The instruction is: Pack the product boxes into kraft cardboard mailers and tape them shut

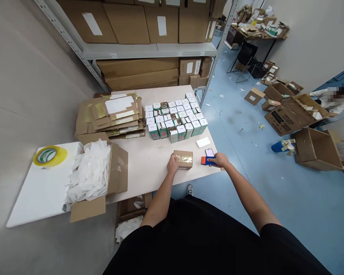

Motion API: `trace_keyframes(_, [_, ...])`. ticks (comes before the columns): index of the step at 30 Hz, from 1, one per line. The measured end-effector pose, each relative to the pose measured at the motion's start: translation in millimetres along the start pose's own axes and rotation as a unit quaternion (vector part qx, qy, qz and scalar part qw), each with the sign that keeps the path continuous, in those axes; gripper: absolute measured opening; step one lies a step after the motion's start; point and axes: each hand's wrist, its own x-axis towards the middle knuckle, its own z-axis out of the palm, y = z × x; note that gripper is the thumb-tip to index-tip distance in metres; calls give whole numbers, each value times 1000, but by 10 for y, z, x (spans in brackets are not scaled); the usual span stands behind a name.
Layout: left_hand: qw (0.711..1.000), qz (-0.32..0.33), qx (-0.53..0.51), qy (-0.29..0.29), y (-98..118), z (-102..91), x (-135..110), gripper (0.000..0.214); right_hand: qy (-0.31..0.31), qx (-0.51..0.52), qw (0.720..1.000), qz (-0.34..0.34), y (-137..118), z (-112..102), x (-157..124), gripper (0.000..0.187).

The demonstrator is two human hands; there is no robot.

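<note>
A small cardboard box [183,159] with shiny tape across its top sits near the table's front edge. My left hand [172,164] grips its left end, fingers over the side. My right hand [220,159] is closed round a blue-and-orange handheld tool [208,160] to the right of the box; its exact kind is not clear. Just behind that tool lies a phone [209,152] with a lit screen, partly covered. A white card [203,142] lies farther back. Rows of small white-and-green boxes [181,131] stand behind, several with open tops.
Flattened cardboard [111,114] is stacked at the table's back left. An open carton [119,168] of white packing paper [88,170] stands at left, near a yellow tape roll [49,156]. Shelving [149,50] with cartons rises behind. Another person [332,99] is at far right.
</note>
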Motion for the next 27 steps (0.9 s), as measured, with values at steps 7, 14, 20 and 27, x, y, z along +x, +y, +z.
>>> trace_keyframes(7, [999,-9,35,-21,-269,-374,171,55,-83,-80,993,14,-665,379,106,56])
trace_keyframes(14, [995,-75,-7,70,-787,-1226,384,55,-99,-95,988,-73,-1800,923,120,63])
trace_keyframes(20, [997,-61,-27,25,-969,-1305,379,58,-136,-147,975,-92,-2578,1336,126,70])
trace_keyframes(27, [992,-126,-6,9,-1024,-999,382,53,-144,-189,968,-77,-2623,1330,250,72])
